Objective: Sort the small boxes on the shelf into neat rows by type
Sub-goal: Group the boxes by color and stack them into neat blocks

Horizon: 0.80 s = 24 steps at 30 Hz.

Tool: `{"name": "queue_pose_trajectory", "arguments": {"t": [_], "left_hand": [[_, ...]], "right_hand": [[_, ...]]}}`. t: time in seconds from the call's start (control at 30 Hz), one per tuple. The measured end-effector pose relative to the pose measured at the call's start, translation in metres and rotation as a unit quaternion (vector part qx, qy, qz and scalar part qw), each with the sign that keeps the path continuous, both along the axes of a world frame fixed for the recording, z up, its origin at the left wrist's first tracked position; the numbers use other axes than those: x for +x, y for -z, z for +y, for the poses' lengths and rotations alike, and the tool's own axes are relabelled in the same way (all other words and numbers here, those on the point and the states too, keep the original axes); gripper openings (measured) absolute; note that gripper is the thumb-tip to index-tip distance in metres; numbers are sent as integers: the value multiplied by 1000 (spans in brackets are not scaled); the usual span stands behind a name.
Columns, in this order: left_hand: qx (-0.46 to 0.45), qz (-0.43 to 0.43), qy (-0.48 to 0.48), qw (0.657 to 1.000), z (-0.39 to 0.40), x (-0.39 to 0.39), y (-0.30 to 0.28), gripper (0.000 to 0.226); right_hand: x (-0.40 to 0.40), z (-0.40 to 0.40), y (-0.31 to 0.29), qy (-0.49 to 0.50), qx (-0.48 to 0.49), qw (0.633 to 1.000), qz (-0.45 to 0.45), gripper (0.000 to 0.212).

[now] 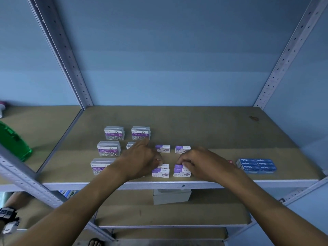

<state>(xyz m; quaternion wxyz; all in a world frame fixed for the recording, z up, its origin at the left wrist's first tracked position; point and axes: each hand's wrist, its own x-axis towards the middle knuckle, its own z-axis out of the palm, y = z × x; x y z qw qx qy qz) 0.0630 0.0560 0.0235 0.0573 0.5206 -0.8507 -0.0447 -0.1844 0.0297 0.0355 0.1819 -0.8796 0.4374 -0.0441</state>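
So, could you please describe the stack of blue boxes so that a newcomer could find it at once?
Start at the brown shelf board the hands are working on and follow its front edge to the far right. The stack of blue boxes sits there alone, past the right hand. It is the only blue packaging; the others are white-and-purple or clear plastic.

Views: one, head-worn, wide-angle. Position: in front of shelf unit, above middle shelf board [177, 121], close range. Facing: forward and downward, toward blue back wall [168, 59]. Coverage: full board width framed between two perforated uprights [67, 55]; lower shelf [168, 213] seen beneath front edge. Both forearms entering from bottom corners; left hand [140, 162] and right hand [200, 162] near frame centre. Edge lines bowed by lens. Shared coverage: not applicable, single view.
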Motion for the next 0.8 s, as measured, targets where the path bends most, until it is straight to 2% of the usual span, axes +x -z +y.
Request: {"name": "queue_pose_trajectory", "arguments": {"t": [0.13, 0.3, 0.6, 0.8], "left_hand": [[-9, -24, 19, 999, 0, -2, -1, 45], [-2, -23, 2, 1000, -1, -5, 5, 41], [-19, -22, 5, 1000, -3, -18, 6, 40], [-41, -23, 26, 999, -6, -23, 10, 40]], "right_hand": [[-2, 2, 1, 1, 21, 1000, 10, 19], [-4, 2, 5, -15, 6, 999, 30, 13], [-4, -3, 11, -1, -4, 999, 38, 19], [-3, -1, 10, -7, -5, 999, 35, 10]]}}
